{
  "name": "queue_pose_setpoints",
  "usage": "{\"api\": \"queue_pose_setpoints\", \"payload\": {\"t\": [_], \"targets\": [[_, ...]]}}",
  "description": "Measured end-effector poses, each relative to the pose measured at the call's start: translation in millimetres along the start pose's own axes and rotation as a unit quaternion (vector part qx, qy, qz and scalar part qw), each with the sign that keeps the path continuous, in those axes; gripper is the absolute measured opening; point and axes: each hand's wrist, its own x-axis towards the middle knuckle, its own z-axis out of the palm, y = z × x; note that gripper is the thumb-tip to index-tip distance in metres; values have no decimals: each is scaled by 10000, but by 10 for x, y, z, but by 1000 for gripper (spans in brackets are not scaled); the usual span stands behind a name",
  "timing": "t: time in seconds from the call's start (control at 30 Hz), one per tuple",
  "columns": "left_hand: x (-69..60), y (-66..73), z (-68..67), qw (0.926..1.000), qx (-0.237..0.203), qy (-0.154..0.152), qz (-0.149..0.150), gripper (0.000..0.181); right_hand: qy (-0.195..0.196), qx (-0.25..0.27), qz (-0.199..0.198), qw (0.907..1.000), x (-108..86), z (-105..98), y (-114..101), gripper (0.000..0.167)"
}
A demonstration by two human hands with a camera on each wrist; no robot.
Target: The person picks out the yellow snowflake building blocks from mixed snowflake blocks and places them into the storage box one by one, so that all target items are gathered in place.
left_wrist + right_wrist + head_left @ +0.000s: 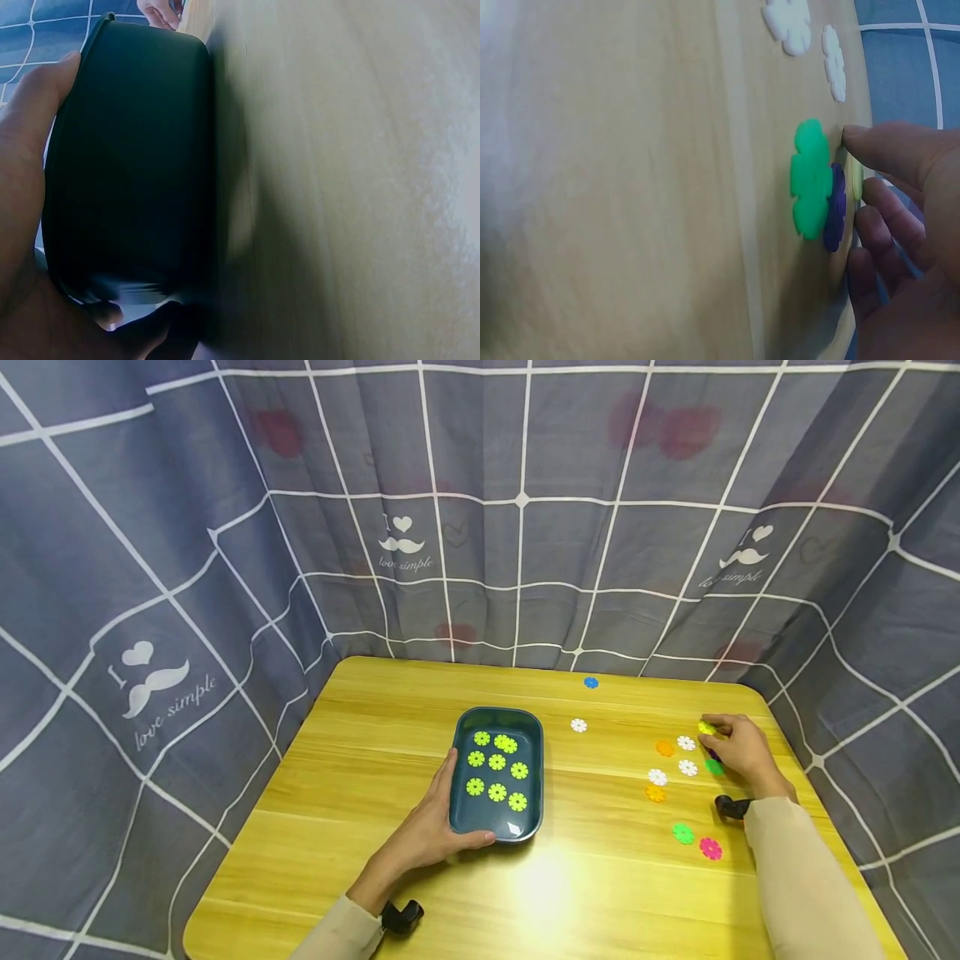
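A dark teal rectangular tray [497,820] holds several yellow-green flower-shaped discs [497,762]. My left hand [431,822] grips the tray's near-left corner, fingers along its left side and thumb at the front edge; the left wrist view shows the tray's outer wall [127,165] close up. Over at the table's right, my right hand [738,752] pinches a yellow disc [706,727] at table level between thumb and fingertips. Beneath that hand lie a purple disc [835,206] and a green disc [811,180], partly hidden in the head view.
White discs [686,742] and orange discs [656,793] lie left of my right hand. Nearer are a green disc [683,833] and a pink disc [711,848]. A blue disc [591,682] sits by the far edge of the wooden table [360,735]. Grey curtains [480,543] surround it.
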Motion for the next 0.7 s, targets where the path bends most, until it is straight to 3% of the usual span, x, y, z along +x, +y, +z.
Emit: {"api": "queue_pose_setpoints", "payload": {"t": [0.7], "targets": [[8, -21, 5, 10000, 47, 23, 24, 152, 374, 19, 77, 9993, -44, 65, -13, 41]]}}
